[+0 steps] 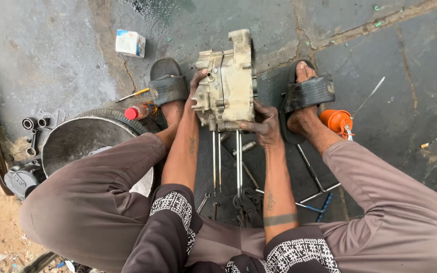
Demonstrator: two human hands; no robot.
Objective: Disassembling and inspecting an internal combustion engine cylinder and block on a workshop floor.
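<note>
Between your feet: you hold a dirty metal engine case (227,81) upright on the stone floor (51,45), just above the middle of the view.
Left hand: your left hand (197,81) wraps the case's 9 o'clock edge, fingers curled over the metal.
Right hand: your right hand (264,123) clamps the 5 o'clock corner, fingers pressed against its side.
Rods: four long thin rods (227,159) stick out of the case's lower face toward 6 o'clock, running between your forearms.
Feet: the left sandal (167,83) sits at 9 o'clock of the case, the right sandal (307,93) at 3 o'clock, both just beside it.
Around: a round metal basin (77,144) lies at 8 o'clock, a red-capped bottle (140,111) near its rim, an orange oil can (337,121) at 3 o'clock past the right foot, a small white box (130,43) at 11 o'clock, loose wrenches (309,194) on the floor at 5 o'clock.
</note>
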